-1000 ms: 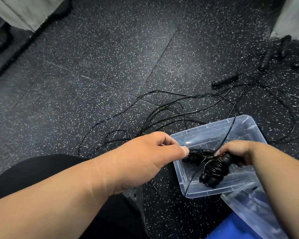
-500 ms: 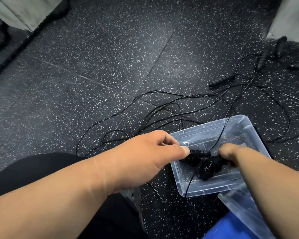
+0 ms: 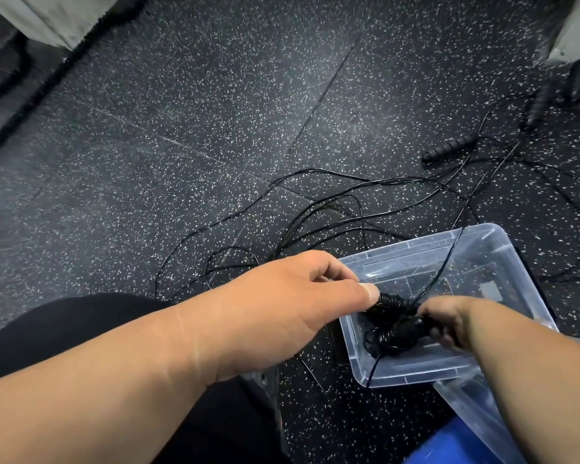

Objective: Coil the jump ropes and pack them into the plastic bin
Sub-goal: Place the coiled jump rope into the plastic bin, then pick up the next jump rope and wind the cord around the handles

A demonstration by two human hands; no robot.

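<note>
Over the near left corner of the plastic bin (image 3: 503, 256), my left hand (image 3: 282, 306) pinches the coiled jump rope (image 3: 394, 324), and my right hand (image 3: 449, 318) grips its other end. Since a second ago the bundle has sunk lower into the bin, so I judge this rope nearly packed. One loose strand (image 3: 449, 259) crosses the far rim and may catch. Farther on the floor (image 3: 215, 128), uncoiled ropes (image 3: 315, 209) and a handle (image 3: 449, 149) wait.
</note>
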